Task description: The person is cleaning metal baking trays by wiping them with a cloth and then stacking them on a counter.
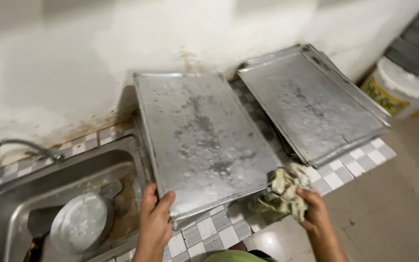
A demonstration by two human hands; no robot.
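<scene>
Left hand (154, 217): fingers clamped on the near corner of the flat, stained rectangular metal baking tray (202, 138).
Right hand (314, 209): fingers closed around a crumpled, dirty pale cloth (284, 190) at the tray's edge.

Left: steel sink (6, 206) holding a round metal lid (79, 222).
Middle: flat aluminium baking tray (202, 138) on checkered-tile counter (209, 233).
Right: stack of aluminium trays (311, 102).
</scene>
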